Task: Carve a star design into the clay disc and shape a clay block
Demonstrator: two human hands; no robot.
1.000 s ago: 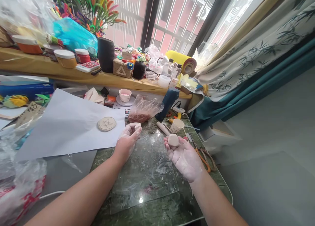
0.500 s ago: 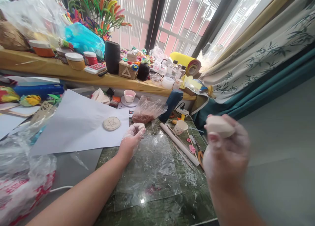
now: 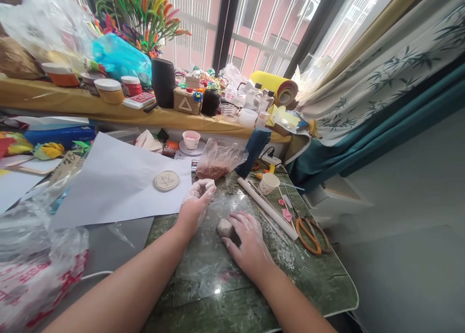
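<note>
My left hand [image 3: 198, 197], powdered white, is closed with a small piece of pale clay [image 3: 209, 182] pinched at its fingertips, above the far left of a clear sheet [image 3: 203, 275]. On that sheet sits a rounded lump of grey-white clay [image 3: 224, 228]. My right hand [image 3: 250, 241] curves around the lump's right side, thumb in front and fingers behind. A flat clay disc [image 3: 166, 181] with a star scratched into it lies on white paper [image 3: 119, 192] to the left.
A white rolling pin [image 3: 269, 209], thin sticks, a paper cup [image 3: 269, 183] and orange-handled scissors [image 3: 308, 236] lie on the right. Behind my left hand is a bag of brown material [image 3: 214, 166]. Jars and bottles line the ledge [image 3: 138, 113]. A plastic bag [image 3: 32, 260] lies at left.
My right hand has come down from the raised right side, bringing the clay lump onto the clear sheet. My left hand has stayed nearly in place, keeping its small clay piece.
</note>
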